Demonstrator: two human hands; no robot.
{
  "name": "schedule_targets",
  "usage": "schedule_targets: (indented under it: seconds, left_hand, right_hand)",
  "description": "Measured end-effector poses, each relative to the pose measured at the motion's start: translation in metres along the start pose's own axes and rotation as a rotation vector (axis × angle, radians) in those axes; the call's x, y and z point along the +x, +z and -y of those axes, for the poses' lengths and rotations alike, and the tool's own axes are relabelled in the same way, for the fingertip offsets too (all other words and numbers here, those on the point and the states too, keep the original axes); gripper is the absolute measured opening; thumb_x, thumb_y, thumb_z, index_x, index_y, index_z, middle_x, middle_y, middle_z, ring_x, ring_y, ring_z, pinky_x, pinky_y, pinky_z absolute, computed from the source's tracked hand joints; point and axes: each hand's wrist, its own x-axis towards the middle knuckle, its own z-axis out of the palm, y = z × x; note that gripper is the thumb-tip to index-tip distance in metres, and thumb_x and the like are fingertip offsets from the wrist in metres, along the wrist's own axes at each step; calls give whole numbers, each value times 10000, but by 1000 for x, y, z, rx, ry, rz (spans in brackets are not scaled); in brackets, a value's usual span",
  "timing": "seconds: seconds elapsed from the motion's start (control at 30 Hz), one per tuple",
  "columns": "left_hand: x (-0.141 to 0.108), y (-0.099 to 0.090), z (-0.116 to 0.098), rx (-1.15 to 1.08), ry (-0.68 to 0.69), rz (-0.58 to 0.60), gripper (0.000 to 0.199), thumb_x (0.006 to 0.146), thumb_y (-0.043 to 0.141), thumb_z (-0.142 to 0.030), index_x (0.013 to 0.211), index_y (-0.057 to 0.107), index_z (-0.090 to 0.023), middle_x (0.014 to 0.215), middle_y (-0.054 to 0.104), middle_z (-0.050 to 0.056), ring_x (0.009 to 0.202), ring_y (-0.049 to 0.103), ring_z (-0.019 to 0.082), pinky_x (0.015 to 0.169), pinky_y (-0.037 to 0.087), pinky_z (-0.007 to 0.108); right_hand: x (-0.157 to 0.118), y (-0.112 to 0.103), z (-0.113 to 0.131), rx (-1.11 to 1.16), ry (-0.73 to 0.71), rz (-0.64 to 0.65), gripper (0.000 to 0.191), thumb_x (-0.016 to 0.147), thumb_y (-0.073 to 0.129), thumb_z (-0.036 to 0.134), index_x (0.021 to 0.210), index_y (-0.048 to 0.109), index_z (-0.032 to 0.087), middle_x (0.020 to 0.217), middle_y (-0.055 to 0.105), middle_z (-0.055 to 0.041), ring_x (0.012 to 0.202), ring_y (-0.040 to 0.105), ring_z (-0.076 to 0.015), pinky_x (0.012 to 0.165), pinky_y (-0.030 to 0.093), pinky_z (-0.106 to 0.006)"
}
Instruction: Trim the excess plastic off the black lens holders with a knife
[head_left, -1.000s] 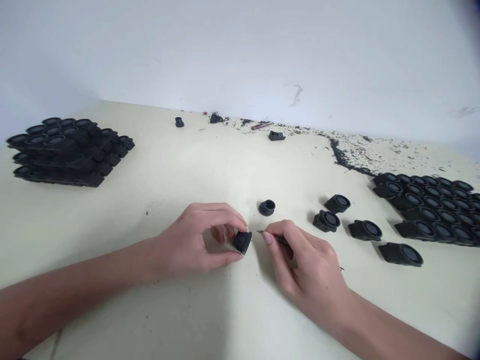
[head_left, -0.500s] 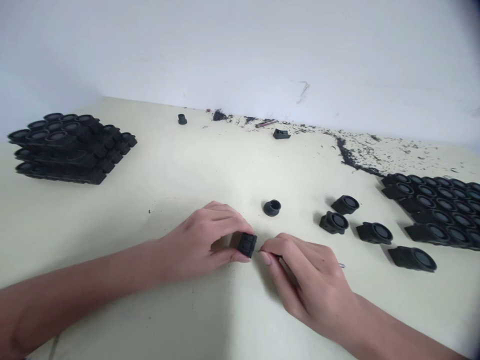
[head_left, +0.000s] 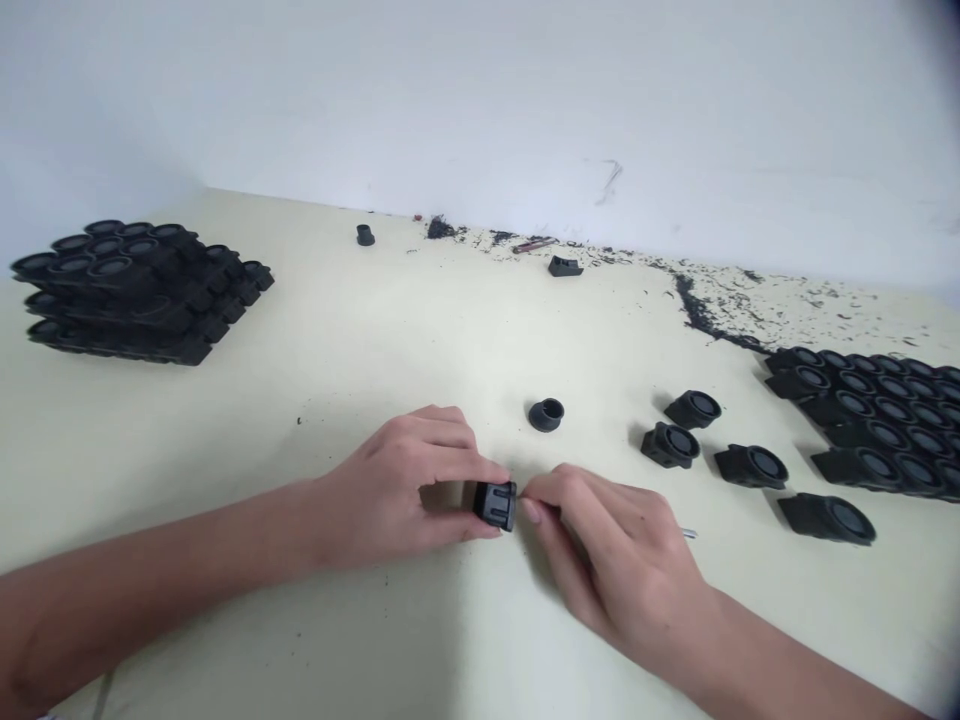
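Between thumb and fingers, my left hand (head_left: pixel 420 485) pinches a small black rubber-like part (head_left: pixel 495 505) with grooves along its side. My right hand (head_left: pixel 622 560) is closed around a slim tool, mostly hidden by the fingers; its silvery end (head_left: pixel 688 534) sticks out behind the hand. The fingertips of that hand are right beside the part's rim, and I cannot tell whether the tool's tip touches it. Just beyond both hands, a black round collar-like piece (head_left: pixel 546 414) rests on the cream table (head_left: pixel 360 640).
Several loose black parts (head_left: pixel 750 466) lie to the right, beside rows of similar parts (head_left: pixel 892 410). A layered stack (head_left: pixel 142 295) stands at left. Towards the wall are black shavings (head_left: pixel 697 310), a reddish stick (head_left: pixel 534 245), a small cap (head_left: pixel 365 235) and a black block (head_left: pixel 565 266).
My left hand has turned the black part, so its grooved side now shows more fully. The right hand stays nearly in place, with more of the tool's silvery end visible.
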Motion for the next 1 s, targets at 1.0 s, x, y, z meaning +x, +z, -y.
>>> schedule_targets:
  seconds: [1.0]
  left_hand:
    - [1,-2,-3,-65,-42,23,256,827,753,-277,1009,736,-99,790,641,53,783,573,119,713,486,237]
  right_hand:
    - [2,-5,-1,98,-136,63,117,898,518,29,943,518,137,702,503,-14,605,394,-102,531,313,-258]
